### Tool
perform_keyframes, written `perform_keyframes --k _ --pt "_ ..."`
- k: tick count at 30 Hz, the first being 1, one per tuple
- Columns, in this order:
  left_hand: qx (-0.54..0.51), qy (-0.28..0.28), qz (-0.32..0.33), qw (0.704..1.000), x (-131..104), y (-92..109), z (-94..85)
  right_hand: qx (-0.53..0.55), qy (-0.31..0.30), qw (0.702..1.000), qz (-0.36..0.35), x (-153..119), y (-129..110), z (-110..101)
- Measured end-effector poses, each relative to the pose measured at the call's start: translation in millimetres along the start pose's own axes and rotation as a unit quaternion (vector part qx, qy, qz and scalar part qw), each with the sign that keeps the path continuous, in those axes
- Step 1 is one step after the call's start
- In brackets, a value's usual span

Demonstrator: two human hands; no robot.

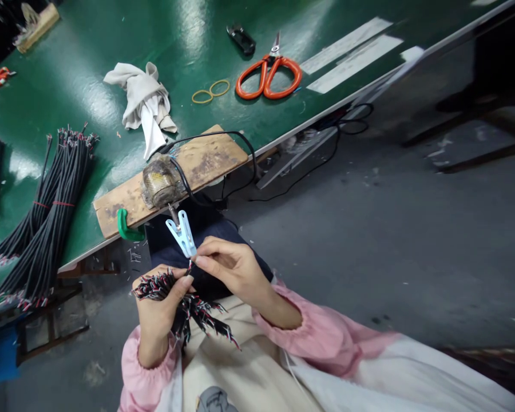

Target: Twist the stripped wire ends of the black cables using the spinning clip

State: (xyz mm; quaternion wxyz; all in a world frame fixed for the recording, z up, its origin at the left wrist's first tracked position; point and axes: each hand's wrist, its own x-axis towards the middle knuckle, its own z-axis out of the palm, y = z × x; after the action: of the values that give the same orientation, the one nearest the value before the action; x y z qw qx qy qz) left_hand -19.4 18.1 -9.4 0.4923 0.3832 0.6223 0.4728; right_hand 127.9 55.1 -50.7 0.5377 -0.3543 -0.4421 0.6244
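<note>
Clamping black cables (154, 286) (likely light, springy, best held near their ends) in my remote left grip (158, 312), I cannot tell whether my right grip (236, 272), beside the clothespin (187, 244), pinches.

A green-topped worktable (94, 34) spans eight o'clock round to one, overhead light glaring off its glossy surface at eleven. Grey, litter-flecked floor (390, 240) fills three o'clock. Dark wooden furniture legs (484, 159) stand toward two-thirty; a wooden frame (50, 326) sits at eight.
</note>
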Motion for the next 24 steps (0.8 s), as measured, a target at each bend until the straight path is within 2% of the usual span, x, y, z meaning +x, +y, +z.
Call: perform_keyframes --k 5,13,16,18,20,22,24 --pt "0.026 -0.014 0.013 0.999 1 7 2.0 0.0 -0.024 1.0 0.019 -1 -6 -3" --pt "0.075 -0.059 0.054 0.994 4 14 4.7 0.057 -0.114 0.989 0.072 4 -10 -12" --pt "0.08 -0.063 0.056 0.993 4 13 4.0 0.049 -0.123 0.99 0.05 4 -10 -11" --pt "0.076 -0.049 0.047 0.995 3 10 3.6 0.007 -0.082 0.997 -0.011 3 -8 -6" --pt "0.066 -0.021 0.038 0.997 2 6 3.1 -0.064 -0.012 0.989 -0.13 1 -5 0" --pt "0.061 0.008 0.028 0.998 0 1 2.4 -0.134 0.043 0.955 -0.263 -1 -1 5" --pt "0.063 0.034 0.024 0.997 -1 -2 1.3 -0.168 0.057 0.918 -0.354 -2 2 8"
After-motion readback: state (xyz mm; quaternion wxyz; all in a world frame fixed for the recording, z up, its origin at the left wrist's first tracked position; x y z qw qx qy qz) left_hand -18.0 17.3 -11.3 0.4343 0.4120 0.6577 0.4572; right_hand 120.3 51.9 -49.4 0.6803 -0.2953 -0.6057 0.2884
